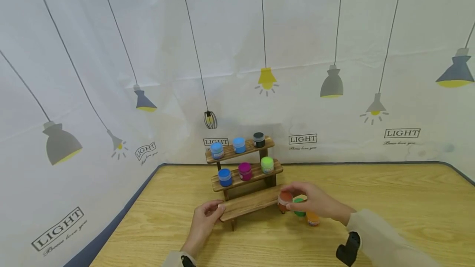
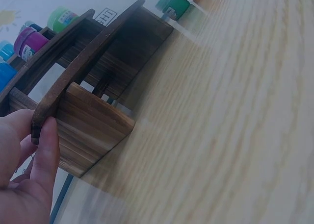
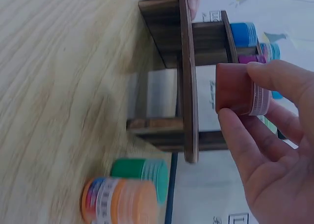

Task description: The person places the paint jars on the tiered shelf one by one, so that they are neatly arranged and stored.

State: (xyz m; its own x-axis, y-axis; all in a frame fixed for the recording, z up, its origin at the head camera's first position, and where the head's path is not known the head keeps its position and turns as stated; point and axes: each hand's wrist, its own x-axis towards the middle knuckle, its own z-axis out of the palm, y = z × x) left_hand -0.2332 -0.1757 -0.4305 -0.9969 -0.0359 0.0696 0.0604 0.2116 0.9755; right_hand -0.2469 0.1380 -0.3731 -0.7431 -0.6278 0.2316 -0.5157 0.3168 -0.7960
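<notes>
A three-step wooden display shelf stands at the back of the table. My left hand pinches the left end of its lowest step between thumb and fingers, as the left wrist view also shows. My right hand grips a reddish-brown paint jar by its sides, close by the right end of that bare lowest step. On the middle step sit a blue jar, a magenta jar and a lime green jar. The top step bears two light blue jars and a black jar.
A green jar and an orange jar stand on the table right of the shelf, partly behind my right hand in the head view. Behind the shelf hangs a white cloth printed with lamps, meeting the wooden table at its back edge.
</notes>
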